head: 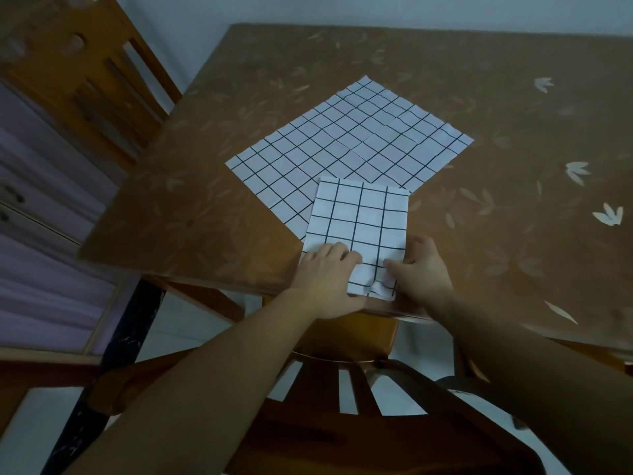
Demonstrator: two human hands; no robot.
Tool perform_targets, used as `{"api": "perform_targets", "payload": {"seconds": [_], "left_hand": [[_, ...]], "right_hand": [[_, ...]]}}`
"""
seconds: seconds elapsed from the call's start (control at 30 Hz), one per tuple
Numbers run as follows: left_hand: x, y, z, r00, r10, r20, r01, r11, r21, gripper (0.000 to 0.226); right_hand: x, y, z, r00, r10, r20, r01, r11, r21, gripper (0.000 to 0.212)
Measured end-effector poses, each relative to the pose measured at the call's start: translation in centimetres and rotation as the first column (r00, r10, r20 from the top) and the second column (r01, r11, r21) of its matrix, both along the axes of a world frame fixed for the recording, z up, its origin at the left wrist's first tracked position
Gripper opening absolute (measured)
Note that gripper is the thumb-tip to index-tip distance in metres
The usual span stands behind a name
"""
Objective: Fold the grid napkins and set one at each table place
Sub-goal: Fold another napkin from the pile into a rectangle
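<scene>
Gripping item 1, the folded napkin (356, 217), are two bare hands at its near end.

- Left hand (329, 272): fingers curled, knuckles up, closed over the napkin's near left edge; thumb hidden.
- Right hand (423, 269): thumb laid on top of the cloth, fingers bent round the near right edge, pinching it.
- Folded napkin: white woven cloth with a thin black grid, folded to an upright rectangle. It lies on the near corner of the tabletop (479, 97), its far end flat. The near edge between the hands is puckered and slightly raised, reaching the table's rim. The far left corner overlaps item 2.
- Item 2, unfolded napkin (349, 138): same grid cloth, a single open square turned like a diamond, flat near the middle of the tabletop, with faint fold creases and small ripples.
- Tabletop: brown, smooth, slightly glossy, printed with pale leaf sprigs.
- Near chair (308, 440): dark reddish wood with a slatted back, tucked under the near corner below the forearms.
- Second chair (96, 73): orange-brown wood with a slatted back, at the table's left side, blurred.
</scene>
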State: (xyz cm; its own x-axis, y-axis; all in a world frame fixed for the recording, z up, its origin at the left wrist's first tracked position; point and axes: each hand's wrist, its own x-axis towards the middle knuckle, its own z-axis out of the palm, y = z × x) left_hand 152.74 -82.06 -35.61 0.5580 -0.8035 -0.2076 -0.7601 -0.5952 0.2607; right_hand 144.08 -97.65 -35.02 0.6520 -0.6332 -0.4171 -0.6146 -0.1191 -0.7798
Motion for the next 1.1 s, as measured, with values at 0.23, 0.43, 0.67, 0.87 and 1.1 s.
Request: {"api": "perform_targets", "payload": {"seconds": [0.23, 0.43, 0.67, 0.87, 1.1], "left_hand": [[0.2, -0.3, -0.1, 0.999, -0.026, 0.030, 0.025, 0.999, 0.035, 0.062], [0.1, 0.0, -0.3, 0.999, -0.022, 0.046, 0.021, 1.000, 0.001, 0.058], [0.0, -0.2, -0.2, 0.998, -0.003, 0.067, 0.004, 1.000, -0.009, 0.059], [-0.5, -0.1, 0.0, 0.998, 0.038, 0.049, -0.034, 0.997, -0.065, 0.052], [1.7, 3.0, 0.3, 0.979, 0.194, -0.061, -0.203, 0.947, -0.250, 0.016]], "right_hand": [[0.0, -0.4, 0.5, 0.964, 0.209, -0.166, -0.255, 0.904, -0.342, 0.051], [0.6, -1.5, 0.6, 0.996, 0.083, -0.021, -0.083, 0.997, 0.009, 0.055], [1.4, -0.8, 0.9, 0.997, -0.023, 0.069, -0.003, 0.935, 0.355, 0.039], [1.6, -0.5, 1.7, 0.990, 0.102, 0.099, -0.116, 0.983, 0.145, 0.020], [-0.8, -2.6, 3.2, 0.924, 0.382, -0.013, -0.382, 0.924, 0.014, 0.029]]}}
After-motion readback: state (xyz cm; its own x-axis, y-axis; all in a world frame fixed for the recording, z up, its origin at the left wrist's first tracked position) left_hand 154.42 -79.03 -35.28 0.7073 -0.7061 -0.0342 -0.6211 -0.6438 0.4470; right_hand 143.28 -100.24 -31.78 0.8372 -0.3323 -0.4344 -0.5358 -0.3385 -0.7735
